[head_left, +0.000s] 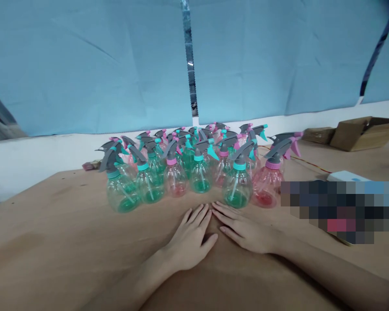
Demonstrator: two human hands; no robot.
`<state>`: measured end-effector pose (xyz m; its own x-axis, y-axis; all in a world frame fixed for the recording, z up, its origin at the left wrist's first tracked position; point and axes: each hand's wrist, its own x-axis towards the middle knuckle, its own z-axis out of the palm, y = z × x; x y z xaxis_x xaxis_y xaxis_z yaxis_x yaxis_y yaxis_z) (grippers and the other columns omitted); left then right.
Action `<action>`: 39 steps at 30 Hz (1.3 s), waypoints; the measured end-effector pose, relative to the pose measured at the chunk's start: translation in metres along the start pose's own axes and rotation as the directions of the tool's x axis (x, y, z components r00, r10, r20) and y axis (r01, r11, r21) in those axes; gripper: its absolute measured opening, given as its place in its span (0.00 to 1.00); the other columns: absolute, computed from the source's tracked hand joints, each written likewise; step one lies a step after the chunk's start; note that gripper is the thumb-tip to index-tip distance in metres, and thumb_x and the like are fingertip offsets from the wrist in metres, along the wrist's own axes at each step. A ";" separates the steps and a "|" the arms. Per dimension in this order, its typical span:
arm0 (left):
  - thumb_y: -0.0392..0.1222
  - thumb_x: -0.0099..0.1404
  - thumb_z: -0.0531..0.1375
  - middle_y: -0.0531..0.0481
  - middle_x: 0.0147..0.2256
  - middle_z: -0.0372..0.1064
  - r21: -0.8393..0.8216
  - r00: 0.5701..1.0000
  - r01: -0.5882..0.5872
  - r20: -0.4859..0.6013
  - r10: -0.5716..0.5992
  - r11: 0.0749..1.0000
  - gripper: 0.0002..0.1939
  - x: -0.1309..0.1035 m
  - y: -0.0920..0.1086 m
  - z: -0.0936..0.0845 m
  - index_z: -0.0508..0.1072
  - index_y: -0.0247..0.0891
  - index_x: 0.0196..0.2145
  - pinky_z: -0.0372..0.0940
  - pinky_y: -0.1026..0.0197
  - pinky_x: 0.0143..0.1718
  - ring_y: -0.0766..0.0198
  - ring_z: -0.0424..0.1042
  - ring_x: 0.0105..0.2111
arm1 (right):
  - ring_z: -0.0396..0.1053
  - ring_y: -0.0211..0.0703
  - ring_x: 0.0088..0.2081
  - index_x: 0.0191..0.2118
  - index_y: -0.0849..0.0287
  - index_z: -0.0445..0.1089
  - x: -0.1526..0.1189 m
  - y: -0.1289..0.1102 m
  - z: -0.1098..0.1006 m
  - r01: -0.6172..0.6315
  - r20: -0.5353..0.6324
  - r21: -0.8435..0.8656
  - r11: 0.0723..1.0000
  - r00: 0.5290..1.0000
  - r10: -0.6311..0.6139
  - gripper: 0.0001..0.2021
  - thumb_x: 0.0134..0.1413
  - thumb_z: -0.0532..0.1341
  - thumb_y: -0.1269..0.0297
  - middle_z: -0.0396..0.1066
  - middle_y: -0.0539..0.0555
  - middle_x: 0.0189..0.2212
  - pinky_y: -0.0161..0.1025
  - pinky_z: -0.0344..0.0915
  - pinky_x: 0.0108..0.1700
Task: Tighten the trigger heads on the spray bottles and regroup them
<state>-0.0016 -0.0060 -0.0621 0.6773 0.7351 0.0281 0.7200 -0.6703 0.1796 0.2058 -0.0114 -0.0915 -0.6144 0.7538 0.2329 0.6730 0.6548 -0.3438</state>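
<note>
My left hand (188,242) and right hand (248,230) lie palm down on the table (65,246), fingers extended, holding nothing. The fingertips of both hands point forward and nearly meet. The spray bottles (201,175) stand upright in a close group directly ahead of my hands, clear with green or pink bases and grey trigger heads. My right fingers rest just in front of a green-based bottle (237,190); I cannot tell whether they touch it. An open cardboard box (352,137) sits at the far right.
</note>
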 end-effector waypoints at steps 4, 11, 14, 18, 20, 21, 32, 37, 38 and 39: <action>0.52 0.65 0.44 0.41 0.62 0.43 0.008 1.000 -0.002 -0.011 0.002 1.000 0.31 -0.001 -0.001 0.000 0.48 0.32 0.61 0.44 0.46 0.60 0.54 0.44 0.62 | 0.40 0.46 0.63 0.63 0.60 0.44 0.000 0.002 0.001 0.017 -0.014 0.017 1.000 1.000 -0.017 0.25 0.63 0.47 0.61 0.41 0.57 0.64 0.49 0.45 0.62; 0.45 0.64 0.48 0.39 0.53 0.61 0.088 0.989 -0.012 -0.149 0.025 0.996 0.22 0.002 0.006 0.001 0.62 0.33 0.53 0.52 0.45 0.55 0.50 0.59 0.53 | 0.41 0.46 0.63 0.63 0.61 0.46 0.000 0.000 -0.002 0.001 -0.002 0.011 1.000 1.000 -0.001 0.25 0.63 0.46 0.59 0.43 0.59 0.63 0.49 0.46 0.62; 0.39 0.62 0.49 0.41 0.41 0.66 0.110 0.973 0.024 -0.229 0.002 0.994 0.16 0.004 0.006 0.000 0.67 0.34 0.45 0.61 0.47 0.46 0.52 0.66 0.42 | 0.40 0.46 0.64 0.63 0.60 0.46 0.000 -0.001 -0.004 0.002 0.030 0.009 1.000 1.000 -0.002 0.24 0.64 0.46 0.59 0.43 0.58 0.63 0.49 0.45 0.62; 0.37 0.61 0.51 0.40 0.44 0.61 0.098 0.855 0.070 -0.519 -0.009 0.993 0.16 0.012 -0.013 -0.018 0.62 0.35 0.47 0.61 0.48 0.46 0.51 0.63 0.45 | 0.41 0.46 0.63 0.62 0.56 0.48 0.000 -0.002 -0.006 0.015 0.028 0.027 1.000 0.999 -0.016 0.23 0.64 0.46 0.60 0.44 0.55 0.64 0.50 0.45 0.62; 0.38 0.60 0.53 0.37 0.50 0.56 0.056 0.705 0.118 -0.708 -0.044 0.991 0.19 0.019 -0.028 -0.036 0.59 0.35 0.49 0.56 0.45 0.52 0.49 0.57 0.52 | 0.41 0.46 0.63 0.62 0.57 0.49 0.000 -0.003 -0.007 0.018 0.029 0.027 0.999 0.999 -0.018 0.23 0.63 0.46 0.60 0.44 0.55 0.63 0.50 0.45 0.62; 0.38 0.59 0.54 0.36 0.51 0.54 0.002 0.621 0.137 -0.779 -0.084 0.991 0.21 0.023 -0.035 -0.045 0.57 0.34 0.50 0.54 0.45 0.54 0.49 0.55 0.54 | 0.41 0.46 0.63 0.62 0.57 0.49 0.000 -0.003 -0.007 0.019 0.028 0.026 0.999 0.999 -0.020 0.22 0.63 0.46 0.61 0.45 0.55 0.63 0.50 0.45 0.62; 0.44 0.56 0.58 0.38 0.43 0.68 -0.603 0.562 0.146 -0.602 -0.567 0.785 0.22 0.077 -0.078 -0.086 0.61 0.32 0.47 0.64 0.53 0.43 0.55 0.70 0.41 | 0.41 0.46 0.63 0.62 0.56 0.50 0.000 -0.002 -0.006 0.017 0.014 0.054 0.998 1.000 -0.018 0.22 0.63 0.47 0.60 0.44 0.54 0.63 0.50 0.46 0.62; 0.43 0.55 0.57 0.42 0.34 0.71 -0.511 0.611 0.213 -0.596 -0.521 0.833 0.12 0.075 -0.077 -0.088 0.67 0.33 0.36 0.62 0.51 0.41 0.52 0.70 0.37 | 0.41 0.46 0.63 0.62 0.58 0.50 0.001 -0.004 -0.008 0.031 0.017 0.026 0.999 0.999 -0.032 0.22 0.63 0.47 0.61 0.45 0.55 0.63 0.49 0.46 0.62; 0.43 0.55 0.57 0.42 0.34 0.71 -0.490 0.616 0.226 -0.598 -0.513 0.842 0.12 0.071 -0.074 -0.089 0.67 0.34 0.37 0.62 0.51 0.40 0.52 0.70 0.37 | 0.41 0.46 0.63 0.62 0.57 0.50 0.001 -0.004 -0.008 0.035 0.012 0.023 0.999 0.999 -0.035 0.22 0.63 0.47 0.61 0.45 0.55 0.63 0.49 0.46 0.62; 0.43 0.56 0.57 0.43 0.33 0.71 -0.465 0.624 0.241 -0.598 -0.503 0.852 0.12 0.065 -0.070 -0.089 0.67 0.35 0.37 0.62 0.52 0.40 0.52 0.70 0.37 | 0.42 0.46 0.63 0.62 0.57 0.50 0.001 -0.004 -0.008 0.037 0.006 0.023 0.999 0.999 -0.037 0.22 0.63 0.47 0.61 0.45 0.55 0.63 0.49 0.46 0.62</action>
<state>-0.0213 0.0974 0.0147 -0.0302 0.8563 0.5157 0.7063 -0.3468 0.6172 0.2058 -0.0131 -0.0831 -0.6415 0.7285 0.2404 0.6401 0.6811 -0.3555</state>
